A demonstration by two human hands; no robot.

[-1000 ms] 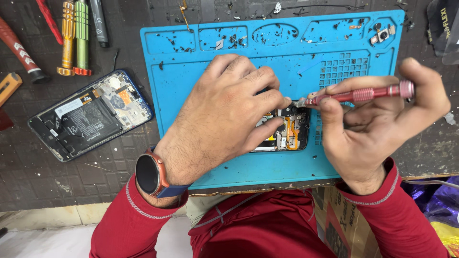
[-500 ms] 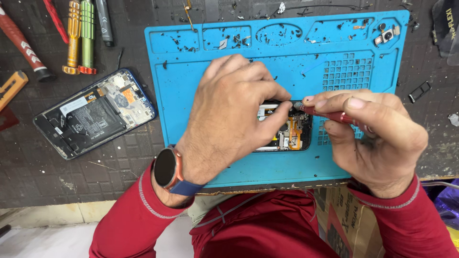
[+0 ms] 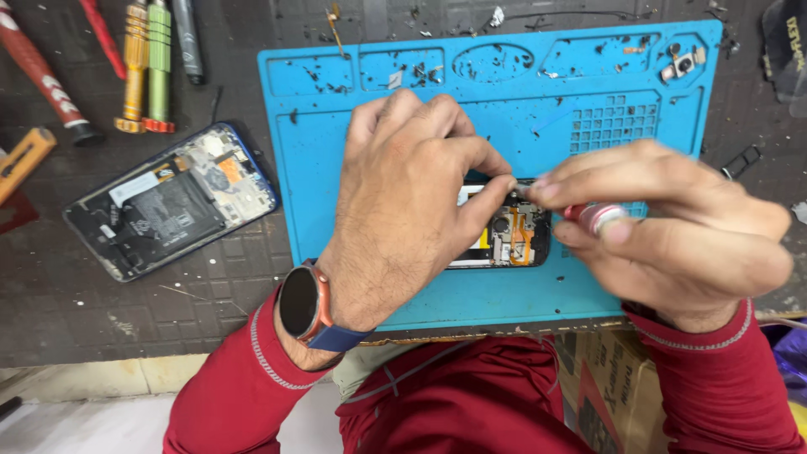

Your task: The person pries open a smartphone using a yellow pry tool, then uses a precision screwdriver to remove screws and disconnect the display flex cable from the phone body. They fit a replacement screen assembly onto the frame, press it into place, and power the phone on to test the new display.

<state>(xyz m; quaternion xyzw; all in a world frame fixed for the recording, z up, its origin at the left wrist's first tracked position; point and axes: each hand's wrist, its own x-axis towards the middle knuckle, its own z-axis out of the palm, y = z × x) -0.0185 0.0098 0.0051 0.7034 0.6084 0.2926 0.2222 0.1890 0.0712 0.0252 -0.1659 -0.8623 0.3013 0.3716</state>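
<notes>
Dark tiled bench top [image 3: 101, 311] carries a blue repair mat [image 3: 336, 168] dotted with debris and small parts.

Left hand [image 3: 403, 219] lies palm-down on the mat, fingers curled, thumb and forefinger pressed onto the top edge of an opened phone [image 3: 513, 240]. Phone sits under and between both hands; orange flex cable and bare circuit parts visible, left portion hidden by the hand. A smartwatch [image 3: 303, 304] with blue strap is on the left wrist.

Right hand [image 3: 672, 231] is closed in a pinch around a red screwdriver [image 3: 593, 217]. Only the handle end shows. Tip is hidden behind the fingers, so contact with the phone cannot be confirmed. Fingertips of the two hands nearly meet above the phone's upper edge.

Well left of the left hand, off the mat: a second opened phone [image 3: 168, 202], back removed, dark battery exposed. Beyond it, further from the person: yellow and green screwdrivers [image 3: 145, 63] side by side, a red-handled tool [image 3: 42, 76] further left.

Far corner of the mat beyond the right hand: small camera modules [image 3: 683, 64] in a tray recess.

Red sleeves on both arms.
</notes>
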